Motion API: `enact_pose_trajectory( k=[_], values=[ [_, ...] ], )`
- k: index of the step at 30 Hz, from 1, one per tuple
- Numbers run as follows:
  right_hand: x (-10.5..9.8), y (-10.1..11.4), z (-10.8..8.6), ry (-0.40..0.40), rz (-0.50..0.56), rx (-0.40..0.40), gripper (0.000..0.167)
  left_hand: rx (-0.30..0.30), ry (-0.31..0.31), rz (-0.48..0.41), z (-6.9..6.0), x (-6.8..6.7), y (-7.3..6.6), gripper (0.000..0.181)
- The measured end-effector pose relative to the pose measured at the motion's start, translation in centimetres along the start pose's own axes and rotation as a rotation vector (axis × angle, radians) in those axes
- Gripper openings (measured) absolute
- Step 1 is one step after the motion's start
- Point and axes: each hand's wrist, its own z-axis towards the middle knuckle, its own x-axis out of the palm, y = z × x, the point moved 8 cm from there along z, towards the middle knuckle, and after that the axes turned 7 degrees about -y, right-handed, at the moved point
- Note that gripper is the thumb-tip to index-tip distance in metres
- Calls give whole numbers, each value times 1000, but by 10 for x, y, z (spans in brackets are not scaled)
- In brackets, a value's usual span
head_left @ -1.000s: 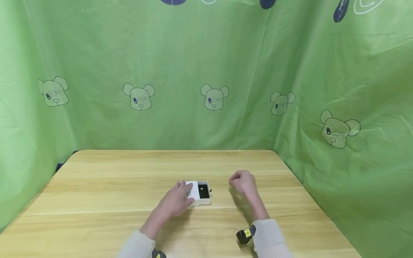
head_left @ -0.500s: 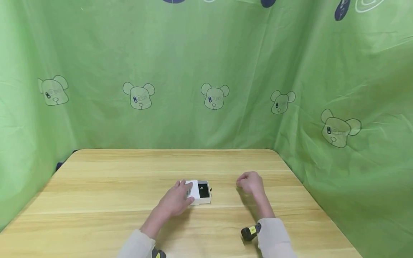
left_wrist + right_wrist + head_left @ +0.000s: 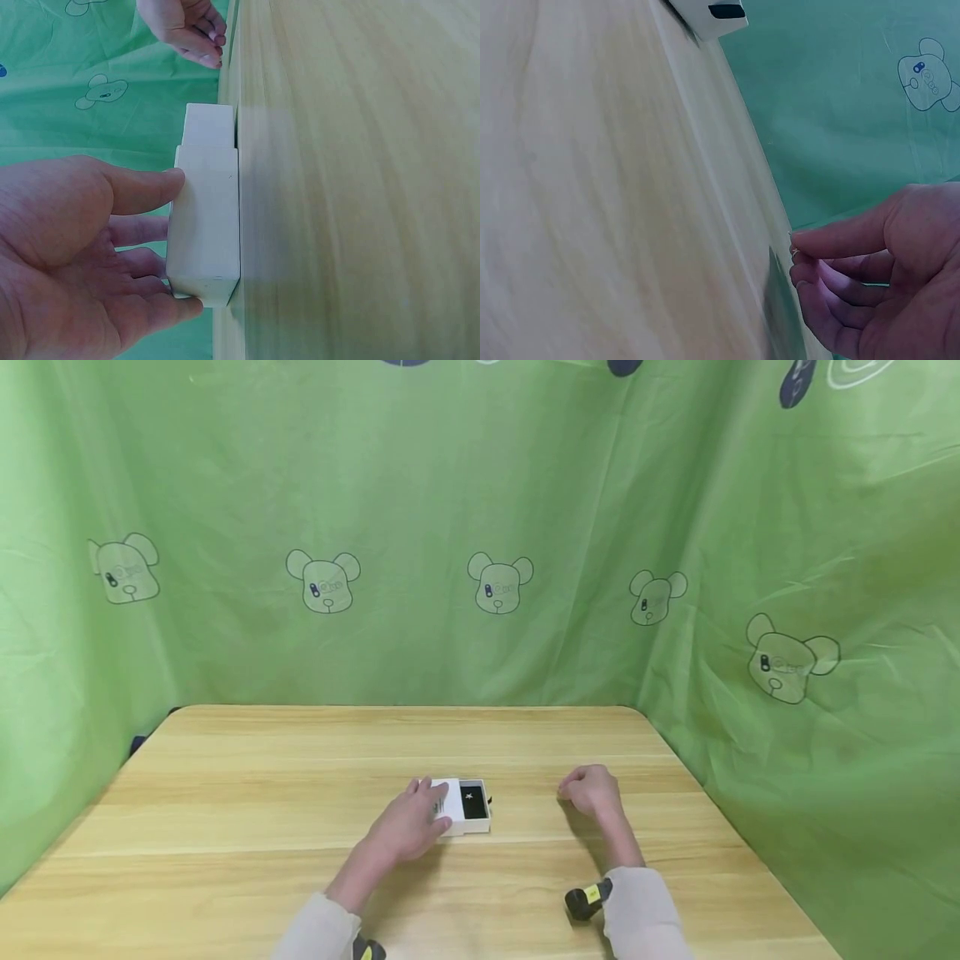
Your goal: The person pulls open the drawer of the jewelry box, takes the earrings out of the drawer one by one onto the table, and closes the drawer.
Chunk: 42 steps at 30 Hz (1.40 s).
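A small white drawer-style jewellery box [image 3: 453,803] lies on the table, its inner tray [image 3: 477,827] slid partly out to the right. On the black pad [image 3: 474,810] in that tray sits a small star-shaped piece [image 3: 469,796]. My left hand [image 3: 407,828] holds the outer sleeve, thumb on the near side and fingers over the top and left end. Right of the box, my right hand [image 3: 594,792] hovers low above the table, thumb and forefinger pinched together. The right wrist view shows a tiny shiny piece of jewellery [image 3: 794,255] at those fingertips, mostly hidden.
The wooden table [image 3: 247,777] has a rounded far edge. Green curtains [image 3: 420,643] printed with bear heads hang behind it and along both sides. A short black tab [image 3: 490,802] sticks out at the tray's right end.
My right hand has moved right, away from the box, with its fingertips still pinched. The left hand and the box have stayed in place.
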Motion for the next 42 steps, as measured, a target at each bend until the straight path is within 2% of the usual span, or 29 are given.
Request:
enact_pose_trajectory(
  k=[20,42],
  values=[
    [1,-2,0,-12,-30,-17,11,6,-4,9,1,1,2,57],
    [3,-3,-1,-6,-11,-12,12,6,1,-1,1,0,0,57]
  ],
)
